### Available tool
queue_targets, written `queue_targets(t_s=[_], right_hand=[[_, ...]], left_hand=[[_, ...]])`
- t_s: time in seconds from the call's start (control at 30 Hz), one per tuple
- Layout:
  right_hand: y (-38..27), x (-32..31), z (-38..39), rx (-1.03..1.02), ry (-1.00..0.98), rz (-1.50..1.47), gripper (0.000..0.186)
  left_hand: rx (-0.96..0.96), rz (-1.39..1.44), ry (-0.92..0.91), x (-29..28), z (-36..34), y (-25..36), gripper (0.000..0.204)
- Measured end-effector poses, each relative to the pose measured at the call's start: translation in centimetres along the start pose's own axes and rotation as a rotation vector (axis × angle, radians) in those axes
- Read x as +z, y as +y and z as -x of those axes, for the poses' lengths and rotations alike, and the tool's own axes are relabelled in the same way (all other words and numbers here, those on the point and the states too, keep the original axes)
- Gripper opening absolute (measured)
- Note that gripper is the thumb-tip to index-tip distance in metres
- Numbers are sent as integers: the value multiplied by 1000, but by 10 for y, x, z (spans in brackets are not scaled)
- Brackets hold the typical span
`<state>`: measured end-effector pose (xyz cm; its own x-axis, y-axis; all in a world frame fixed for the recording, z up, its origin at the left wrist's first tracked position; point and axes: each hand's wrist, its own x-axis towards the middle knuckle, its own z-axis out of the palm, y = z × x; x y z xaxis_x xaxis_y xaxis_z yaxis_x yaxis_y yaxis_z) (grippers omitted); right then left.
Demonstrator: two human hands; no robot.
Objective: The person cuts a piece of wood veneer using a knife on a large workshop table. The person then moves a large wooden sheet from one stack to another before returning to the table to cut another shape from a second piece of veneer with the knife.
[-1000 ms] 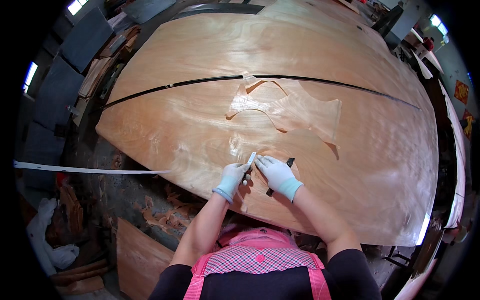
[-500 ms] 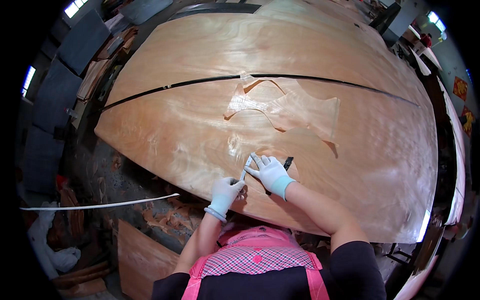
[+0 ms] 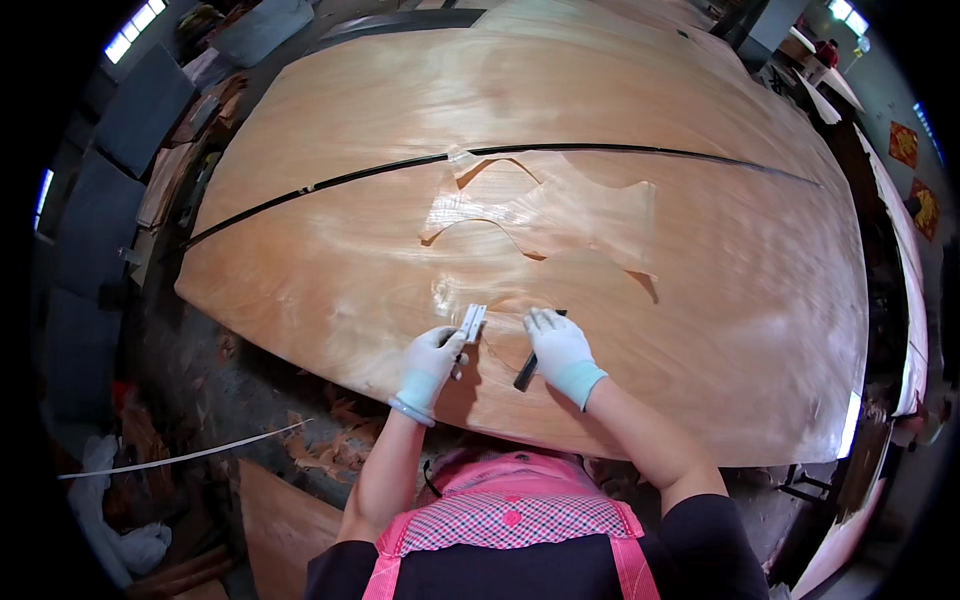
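My left hand (image 3: 432,360), in a white glove with a pale green cuff, pinches a short white strip (image 3: 473,322) that looks doubled or side by side. It is held just over the wood veneer sheet (image 3: 330,270). To its right, my right hand (image 3: 562,352), gloved the same way, is closed round a black bar-shaped tool (image 3: 524,377). The tool's lower end sticks out below the fingers and its other end shows past the fingertips; its exact kind is hidden. Between the hands a curved seam or patch edge (image 3: 490,350) shows faintly in the veneer.
A thin veneer offcut (image 3: 590,215) with curved cut-outs lies beyond my hands. Behind it a long black strip (image 3: 380,172) crosses the sheet. Veneer scraps (image 3: 335,440) litter the floor at left, near a thin white strip (image 3: 190,460). Another veneer panel (image 3: 285,530) stands at lower left.
My left hand has lifted the white strip off the surface, and the strip now looks doubled. My right hand has come off it and turned, showing more of the black tool. The view has shifted slightly.
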<state>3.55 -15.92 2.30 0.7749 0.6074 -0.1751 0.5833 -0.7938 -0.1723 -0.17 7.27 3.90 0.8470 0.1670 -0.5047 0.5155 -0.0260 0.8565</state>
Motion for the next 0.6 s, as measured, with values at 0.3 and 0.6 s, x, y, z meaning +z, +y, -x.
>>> queue_targets(t_s=[0.3, 0.6], right_hand=[[15, 9, 3, 94, 84, 134, 48], [29, 3, -8, 8, 127, 174, 48]], left_hand=[[-24, -205, -349, 77, -65, 19, 21], [-116, -353, -306, 87, -80, 21, 29]])
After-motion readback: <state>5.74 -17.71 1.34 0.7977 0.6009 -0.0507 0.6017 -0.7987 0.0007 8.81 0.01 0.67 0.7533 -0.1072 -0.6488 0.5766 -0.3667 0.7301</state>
